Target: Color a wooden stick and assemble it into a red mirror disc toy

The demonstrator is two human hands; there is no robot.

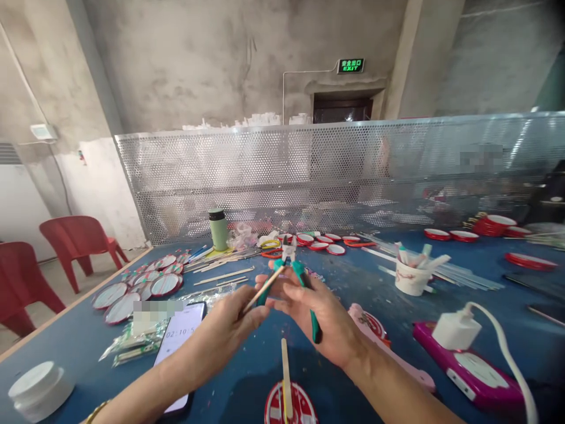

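Observation:
My left hand (229, 330) pinches a thin wooden stick (263, 288), which slants up to the right toward the jaws of a pair of pliers. My right hand (324, 321) grips those green-handled pliers (295, 274), whose jaws point away from me above the blue table (247, 377). Both hands hover over the table, close together. Directly below them, at the near edge, lies a red-and-white round disc (291, 406) with another wooden stick (286, 371) standing on it.
A phone (179, 338) showing a timer lies left of my hands, beside packets and several red-rimmed discs (141, 285). A white jar (37, 388), green bottle (218, 228), paper cup with sticks (412, 274), pink device with white charger (463, 353), perforated metal screen (335, 171) and red chairs (79, 241) surround.

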